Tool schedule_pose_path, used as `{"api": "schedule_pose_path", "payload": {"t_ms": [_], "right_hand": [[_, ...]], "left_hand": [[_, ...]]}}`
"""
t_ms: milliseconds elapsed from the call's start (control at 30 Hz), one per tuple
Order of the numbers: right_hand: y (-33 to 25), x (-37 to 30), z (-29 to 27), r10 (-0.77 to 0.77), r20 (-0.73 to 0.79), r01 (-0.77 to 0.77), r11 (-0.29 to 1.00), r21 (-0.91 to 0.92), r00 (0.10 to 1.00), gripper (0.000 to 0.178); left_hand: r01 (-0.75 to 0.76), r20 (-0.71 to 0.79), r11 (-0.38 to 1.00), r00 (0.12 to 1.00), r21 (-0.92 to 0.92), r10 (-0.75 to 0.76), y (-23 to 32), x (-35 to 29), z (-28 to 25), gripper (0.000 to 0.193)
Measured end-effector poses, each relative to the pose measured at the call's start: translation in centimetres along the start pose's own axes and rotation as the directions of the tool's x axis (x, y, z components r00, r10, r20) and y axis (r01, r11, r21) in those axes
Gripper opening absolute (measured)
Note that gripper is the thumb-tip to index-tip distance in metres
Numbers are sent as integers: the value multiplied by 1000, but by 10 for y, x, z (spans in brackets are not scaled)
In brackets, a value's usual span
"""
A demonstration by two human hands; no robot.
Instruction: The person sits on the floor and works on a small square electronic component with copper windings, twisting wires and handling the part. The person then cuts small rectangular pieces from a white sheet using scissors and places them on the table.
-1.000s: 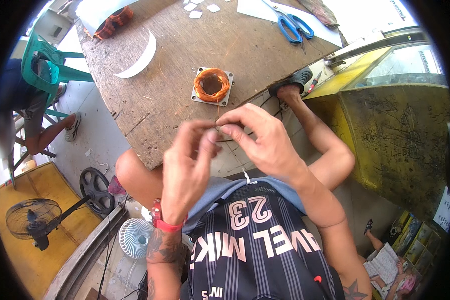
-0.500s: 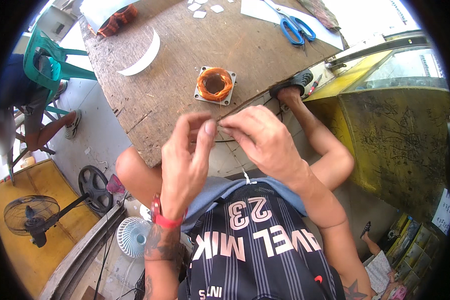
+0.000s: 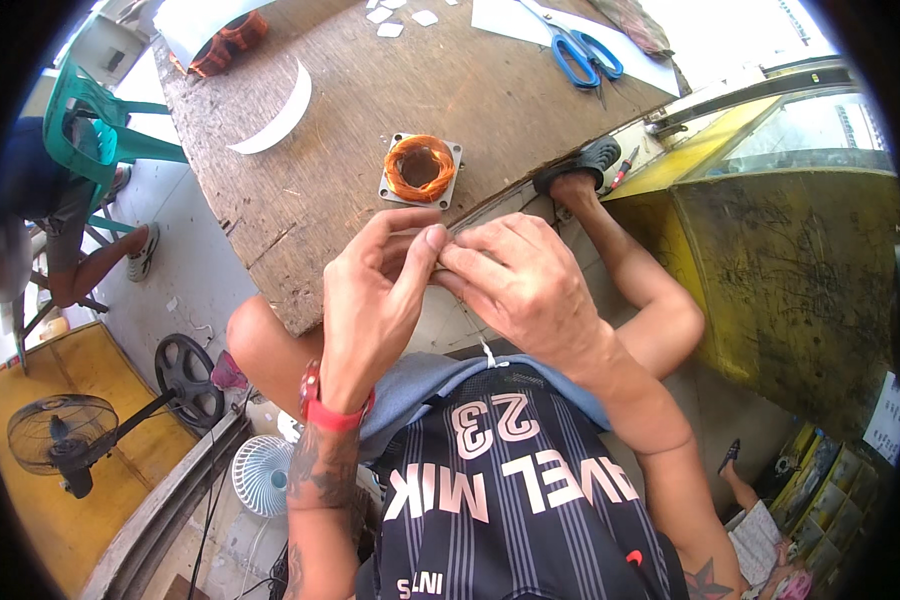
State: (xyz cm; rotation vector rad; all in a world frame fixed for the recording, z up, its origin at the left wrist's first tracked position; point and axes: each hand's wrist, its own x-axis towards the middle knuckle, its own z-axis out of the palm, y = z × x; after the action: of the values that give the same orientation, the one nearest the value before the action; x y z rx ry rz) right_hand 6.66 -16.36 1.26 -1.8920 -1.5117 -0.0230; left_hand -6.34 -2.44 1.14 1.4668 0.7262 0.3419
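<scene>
My left hand (image 3: 378, 285) and my right hand (image 3: 518, 283) meet just off the near edge of the wooden table, fingertips pinched together. Whatever lies between their fingers is too small or hidden to make out. Beyond them on the table sits a stator-like part with a ring of orange copper winding (image 3: 396, 170) on a square metal plate with corner holes. Neither hand touches it. A curved white paper strip (image 3: 288, 118) lies to its left. Blue-handled scissors (image 3: 592, 70) rest on a white sheet at the far right.
The wooden table (image 3: 340, 95) also carries copper coils (image 3: 225, 45) at far left and several small white paper pieces (image 3: 424, 18). A black fan (image 3: 65, 440) and a white fan (image 3: 262, 475) stand lower left. Another person sits by a green chair (image 3: 75, 130).
My fingertips have come closer together, with my right fingers now overlapping the left thumb tip. The whole view has shifted slightly; the things on the table have kept their places.
</scene>
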Motion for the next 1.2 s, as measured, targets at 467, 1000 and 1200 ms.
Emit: {"api": "schedule_pose_path", "payload": {"t_ms": [467,1000,1200], "right_hand": [[-6,1,0,-13,27,13,1000,-2,1000,18],[-7,-2,-1,389,66,-394,912,113,919,21],[0,2,4,291,208,-355,825,440,934,21]], "left_hand": [[-37,47,999,998,-34,39,-2,4,-1,24],[-15,-49,999,999,-36,14,-11,-5,-2,23],[58,-47,992,997,110,-53,-5,-25,-3,23]]}}
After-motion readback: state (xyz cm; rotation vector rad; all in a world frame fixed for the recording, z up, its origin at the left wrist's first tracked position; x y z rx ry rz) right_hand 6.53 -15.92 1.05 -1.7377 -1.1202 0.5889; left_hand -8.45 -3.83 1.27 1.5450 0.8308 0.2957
